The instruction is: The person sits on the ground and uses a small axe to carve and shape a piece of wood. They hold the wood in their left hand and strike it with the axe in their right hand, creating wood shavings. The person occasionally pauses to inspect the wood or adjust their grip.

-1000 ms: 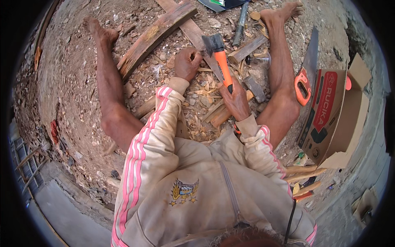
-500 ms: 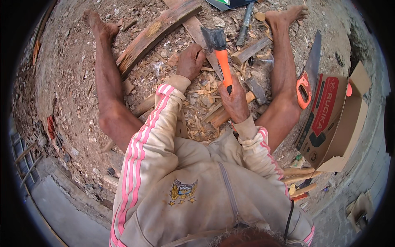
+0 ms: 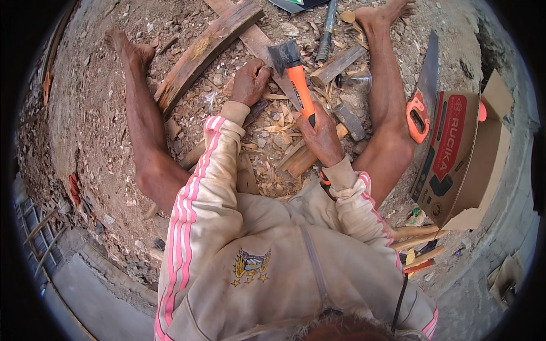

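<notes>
My right hand [image 3: 323, 136] is wrapped round the orange handle of a hatchet [image 3: 302, 91]. Its dark head points away from me, above a long flat plank [image 3: 257, 41]. To the left of the hatchet head, my left hand [image 3: 250, 83] is curled closed beside the plank; what its fingers hold, if anything, is hidden. A dark piece of wood [image 3: 256, 112] shows near the left wrist. Wood chips [image 3: 276, 128] lie scattered between my legs. Just right of my right hand rests a hammer [image 3: 350, 121] with a blocky metal head and a wooden handle.
A curved timber [image 3: 199, 59] lies toward my left leg. Beyond the hatchet are a short wood block [image 3: 339, 65] and a metal rod [image 3: 327, 31]. An orange-handled saw [image 3: 421, 108] leans at my right knee, beside an open cardboard box [image 3: 455, 153]. Several sticks [image 3: 418, 241] lie nearer.
The whole view has shifted slightly, so most things sit further left. Both hands and the hatchet hold nearly the same place over the ground. More dark wood shows by the left wrist.
</notes>
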Available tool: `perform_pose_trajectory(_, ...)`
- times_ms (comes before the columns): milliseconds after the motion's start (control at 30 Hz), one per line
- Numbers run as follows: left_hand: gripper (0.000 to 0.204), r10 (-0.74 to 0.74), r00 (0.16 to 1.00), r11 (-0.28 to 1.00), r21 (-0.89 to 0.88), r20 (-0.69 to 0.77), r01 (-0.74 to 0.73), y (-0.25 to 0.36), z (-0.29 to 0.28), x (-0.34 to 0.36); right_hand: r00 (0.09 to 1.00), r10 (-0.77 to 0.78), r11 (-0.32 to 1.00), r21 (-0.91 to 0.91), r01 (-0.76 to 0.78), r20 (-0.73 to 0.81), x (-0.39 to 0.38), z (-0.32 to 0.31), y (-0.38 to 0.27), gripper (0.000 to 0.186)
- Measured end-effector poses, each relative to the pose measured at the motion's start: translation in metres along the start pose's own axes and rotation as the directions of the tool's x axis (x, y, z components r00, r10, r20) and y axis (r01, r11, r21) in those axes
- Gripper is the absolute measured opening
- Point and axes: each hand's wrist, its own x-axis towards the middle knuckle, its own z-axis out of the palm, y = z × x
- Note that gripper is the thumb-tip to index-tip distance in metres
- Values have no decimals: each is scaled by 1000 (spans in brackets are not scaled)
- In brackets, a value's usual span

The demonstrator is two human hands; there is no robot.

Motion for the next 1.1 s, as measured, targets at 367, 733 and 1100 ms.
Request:
perform_pose_trajectory(367, 24, -101, 991, 989, -100, 90, 110, 7, -9, 8, 999, -26, 996, 88, 29, -38, -1, -3, -2, 30)
perform_pose_trajectory(733, 25, -122, 992, 989, -89, 0, 122, -1, -3, 2, 999, 0, 1000, -3, 0, -33, -7, 3, -14, 29)
perform_pose_trajectory(1100, 27, -81, 996, 997, -16, -23, 80, 13, -4, 0, 996, -33, 999, -38, 30, -77, -6, 5, -8, 27)
